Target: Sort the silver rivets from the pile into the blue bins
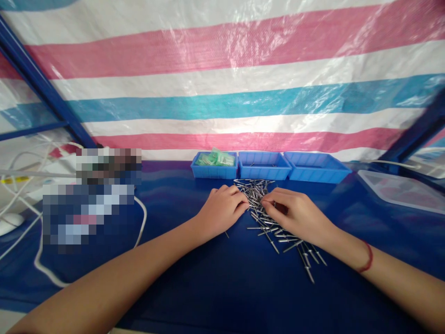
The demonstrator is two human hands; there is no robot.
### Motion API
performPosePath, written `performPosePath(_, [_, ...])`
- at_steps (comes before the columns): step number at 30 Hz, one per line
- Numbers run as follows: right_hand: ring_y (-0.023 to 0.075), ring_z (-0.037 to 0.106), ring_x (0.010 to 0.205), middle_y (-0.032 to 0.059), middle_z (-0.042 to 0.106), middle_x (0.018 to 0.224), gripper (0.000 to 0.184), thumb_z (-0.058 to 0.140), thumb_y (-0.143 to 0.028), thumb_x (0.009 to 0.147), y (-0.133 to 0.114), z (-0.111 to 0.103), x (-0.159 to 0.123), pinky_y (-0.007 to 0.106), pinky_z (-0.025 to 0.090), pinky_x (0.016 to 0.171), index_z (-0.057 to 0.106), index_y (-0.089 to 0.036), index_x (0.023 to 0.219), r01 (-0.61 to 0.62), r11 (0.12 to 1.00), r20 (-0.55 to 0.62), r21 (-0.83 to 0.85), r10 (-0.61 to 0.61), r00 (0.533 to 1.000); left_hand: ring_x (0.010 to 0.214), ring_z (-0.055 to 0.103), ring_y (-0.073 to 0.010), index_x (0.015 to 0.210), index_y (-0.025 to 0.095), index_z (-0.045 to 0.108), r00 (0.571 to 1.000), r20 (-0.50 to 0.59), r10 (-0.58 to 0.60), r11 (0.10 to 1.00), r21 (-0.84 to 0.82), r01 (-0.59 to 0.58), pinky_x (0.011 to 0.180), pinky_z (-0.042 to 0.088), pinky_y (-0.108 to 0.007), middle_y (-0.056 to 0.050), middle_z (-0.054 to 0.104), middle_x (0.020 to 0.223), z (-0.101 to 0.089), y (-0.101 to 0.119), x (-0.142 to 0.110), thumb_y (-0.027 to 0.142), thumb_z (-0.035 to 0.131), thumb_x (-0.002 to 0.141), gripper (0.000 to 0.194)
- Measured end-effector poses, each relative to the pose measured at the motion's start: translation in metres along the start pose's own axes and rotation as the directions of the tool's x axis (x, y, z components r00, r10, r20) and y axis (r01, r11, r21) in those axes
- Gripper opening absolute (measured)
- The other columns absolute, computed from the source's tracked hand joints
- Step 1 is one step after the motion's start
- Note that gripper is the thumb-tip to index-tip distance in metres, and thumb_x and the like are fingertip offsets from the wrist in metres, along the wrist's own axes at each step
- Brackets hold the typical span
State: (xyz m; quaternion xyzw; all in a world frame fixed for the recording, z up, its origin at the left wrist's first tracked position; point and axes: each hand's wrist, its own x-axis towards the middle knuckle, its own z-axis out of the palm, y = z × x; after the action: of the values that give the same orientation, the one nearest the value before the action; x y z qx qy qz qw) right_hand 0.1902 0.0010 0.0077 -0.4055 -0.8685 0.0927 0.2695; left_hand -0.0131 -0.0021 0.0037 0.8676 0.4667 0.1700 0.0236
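Note:
A loose pile of silvery blind rivets (255,191) lies on the blue tabletop, with more of them scattered toward the front right. At the pile's left edge, my left hand (222,211) is closed, thumb pressed against the curled fingers; what it holds is hidden. One thin pin (227,234) shows just below that hand. From the right, my right hand (299,213) reaches into the pile, its thumb and index finger pinched together on what looks like a rivet. The two hands' fingertips are a short way apart, with rivets between them.
Behind the pile stand three blue bins: a left bin (215,172) with green-and-clear packets, a middle bin (264,174) with a few thin pieces, and a right bin (318,174). A clear plastic lid (399,192) lies right. White cables (38,260) and a blurred-out area are left.

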Motion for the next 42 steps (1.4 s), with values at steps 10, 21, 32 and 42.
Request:
performPosePath(10, [0.0129,0.054,0.059,0.0018,0.061,0.069,0.022,0.046,-0.018,0.086,-0.001,0.002,-0.001,0.025,0.039,0.056,0.064,-0.019,0.074,0.014,1.000,0.014,0.003,-0.014,1.000,0.091,0.056,-0.0226,0.089,0.025,0.067,0.991,0.026,-0.132,0.991,-0.019,0.133,0.078,0.040,-0.039,-0.001,0.062,0.093,0.000,0.010,0.000,0.031,0.049,0.088,0.019])
performPosePath(21, [0.0126,0.053,0.059,0.0013,0.060,0.067,0.020,0.047,-0.017,0.085,0.000,0.004,0.000,0.024,0.038,0.055,0.063,-0.019,0.072,0.025,0.999,0.013,0.020,-0.025,1.000,0.096,0.054,-0.0248,0.091,0.020,0.062,0.987,0.041,-0.153,0.987,0.047,0.151,0.076,0.039,-0.041,-0.005,0.061,0.096,0.000,0.022,-0.003,0.029,0.042,0.091,0.022])
performPosePath(32, [0.0127,0.053,0.060,0.0012,0.060,0.068,0.021,0.047,-0.019,0.086,0.001,0.005,-0.002,0.025,0.040,0.059,0.063,-0.019,0.073,0.027,0.999,0.021,0.017,-0.027,0.999,0.094,0.051,-0.0254,0.094,0.017,0.058,0.990,0.037,-0.136,0.977,0.171,0.128,0.073,0.038,-0.040,-0.008,0.059,0.100,0.004,0.025,-0.006,0.026,0.034,0.095,0.026])
performPosePath(42, [0.0121,0.053,0.058,0.0009,0.059,0.065,0.021,0.047,-0.020,0.086,0.000,0.004,-0.002,0.024,0.037,0.054,0.064,-0.019,0.073,0.058,0.998,-0.001,0.026,-0.058,0.998,0.095,0.051,-0.0216,0.091,0.022,0.063,0.998,0.008,-0.057,0.997,0.054,0.056,0.076,0.035,-0.037,-0.003,0.059,0.097,0.003,0.019,-0.004,0.030,0.045,0.092,0.020])
